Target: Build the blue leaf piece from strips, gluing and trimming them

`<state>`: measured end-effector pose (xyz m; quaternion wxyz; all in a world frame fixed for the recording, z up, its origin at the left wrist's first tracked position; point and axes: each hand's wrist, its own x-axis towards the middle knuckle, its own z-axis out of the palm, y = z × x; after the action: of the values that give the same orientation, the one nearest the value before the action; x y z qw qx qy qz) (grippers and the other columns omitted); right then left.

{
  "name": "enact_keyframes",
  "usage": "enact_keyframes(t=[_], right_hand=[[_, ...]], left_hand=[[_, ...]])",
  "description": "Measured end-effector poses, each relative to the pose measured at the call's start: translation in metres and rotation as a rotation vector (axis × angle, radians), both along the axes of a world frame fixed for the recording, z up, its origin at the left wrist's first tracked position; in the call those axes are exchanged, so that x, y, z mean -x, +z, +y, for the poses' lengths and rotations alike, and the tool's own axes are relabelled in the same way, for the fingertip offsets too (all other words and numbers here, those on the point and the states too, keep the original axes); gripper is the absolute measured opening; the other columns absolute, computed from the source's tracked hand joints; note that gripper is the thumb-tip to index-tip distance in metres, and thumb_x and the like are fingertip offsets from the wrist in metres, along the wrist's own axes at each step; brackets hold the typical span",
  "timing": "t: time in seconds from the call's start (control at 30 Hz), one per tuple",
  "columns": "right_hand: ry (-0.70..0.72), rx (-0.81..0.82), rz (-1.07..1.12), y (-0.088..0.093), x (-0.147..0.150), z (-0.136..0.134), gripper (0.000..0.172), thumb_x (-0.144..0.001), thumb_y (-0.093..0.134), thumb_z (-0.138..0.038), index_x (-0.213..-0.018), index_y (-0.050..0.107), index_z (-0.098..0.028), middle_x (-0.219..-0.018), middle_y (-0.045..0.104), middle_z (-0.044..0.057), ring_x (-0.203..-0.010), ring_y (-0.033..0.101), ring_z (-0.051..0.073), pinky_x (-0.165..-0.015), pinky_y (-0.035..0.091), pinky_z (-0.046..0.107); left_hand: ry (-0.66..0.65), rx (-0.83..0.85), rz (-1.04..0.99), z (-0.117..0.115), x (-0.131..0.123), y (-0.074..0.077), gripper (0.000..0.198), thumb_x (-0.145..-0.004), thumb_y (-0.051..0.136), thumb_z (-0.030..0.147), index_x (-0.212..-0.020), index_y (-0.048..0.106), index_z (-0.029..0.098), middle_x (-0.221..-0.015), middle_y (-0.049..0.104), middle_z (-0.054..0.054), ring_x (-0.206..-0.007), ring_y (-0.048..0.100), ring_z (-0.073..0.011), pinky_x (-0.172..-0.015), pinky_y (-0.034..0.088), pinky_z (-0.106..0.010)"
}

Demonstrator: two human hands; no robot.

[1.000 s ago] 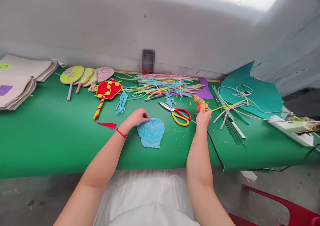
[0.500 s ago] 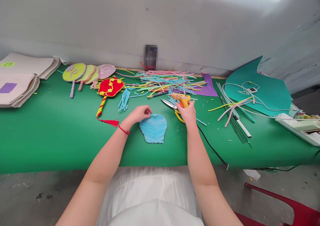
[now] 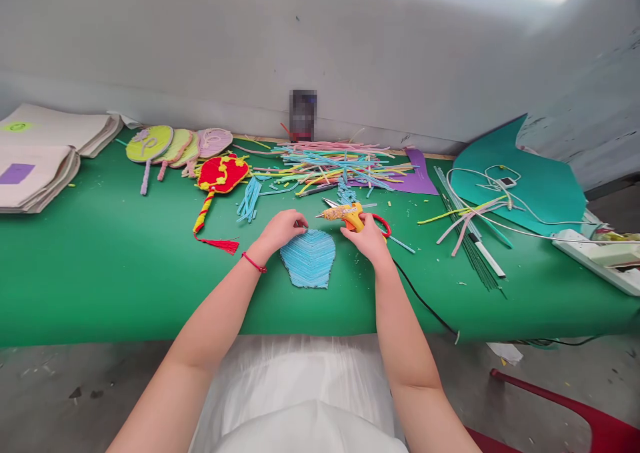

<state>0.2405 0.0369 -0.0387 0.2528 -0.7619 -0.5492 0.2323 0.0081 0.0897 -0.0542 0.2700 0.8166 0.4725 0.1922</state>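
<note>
A light-blue panel of pipe cleaners (image 3: 309, 259) lies flat on the green tabletop in front of me, its strips in a chevron pattern. My left hand (image 3: 283, 231) is closed in a pinch at the panel's upper left edge; what the fingertips hold is hidden. In my right hand (image 3: 369, 238) is a yellow hot glue gun (image 3: 345, 214), its nozzle pointing left, above the panel's upper right side. Scissors (image 3: 383, 225) with red and yellow handles lie behind the gun, partly covered by it and the hand.
A heap of coloured pipe cleaners (image 3: 340, 163) lies at the back. To its left are a red and yellow fan (image 3: 223, 174) with a tassel and several pastel fans (image 3: 149, 143). Cables (image 3: 530, 221) and thin wires (image 3: 481, 266) lie right. A red chair (image 3: 560, 399) stands below.
My right hand has brought the glue gun left and slightly down, and the nozzle now points left. More of the scissors' red handle shows. My left hand stays at the panel's edge.
</note>
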Motion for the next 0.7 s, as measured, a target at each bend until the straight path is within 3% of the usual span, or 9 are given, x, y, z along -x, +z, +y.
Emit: enact_keyframes(t=[0.23, 0.7], right_hand=[[-0.008, -0.024, 0.076, -0.005, -0.006, 0.004, 0.056, -0.064, 0.063, -0.049, -0.108, 0.046, -0.020, -0.107, 0.063, 0.008, -0.088, 0.060, 0.023, -0.073, 0.043, 0.032], [0.040, -0.074, 0.058, -0.003, -0.014, 0.001, 0.046, -0.064, 0.063, -0.043, -0.101, 0.044, -0.023, -0.104, 0.063, 0.005, -0.089, 0.060, 0.022, -0.072, 0.045, 0.032]], left_hand=[[0.019, -0.013, 0.026, -0.004, -0.005, 0.000, 0.007, -0.076, 0.061, 0.022, -0.080, 0.067, 0.019, -0.085, 0.060, -0.003, -0.075, 0.057, -0.0163, -0.067, 0.043, -0.027], [0.011, 0.131, -0.187, 0.012, 0.003, -0.014, 0.012, -0.072, 0.063, 0.028, -0.075, 0.068, 0.018, -0.079, 0.063, -0.002, -0.070, 0.057, -0.0143, -0.064, 0.043, -0.025]])
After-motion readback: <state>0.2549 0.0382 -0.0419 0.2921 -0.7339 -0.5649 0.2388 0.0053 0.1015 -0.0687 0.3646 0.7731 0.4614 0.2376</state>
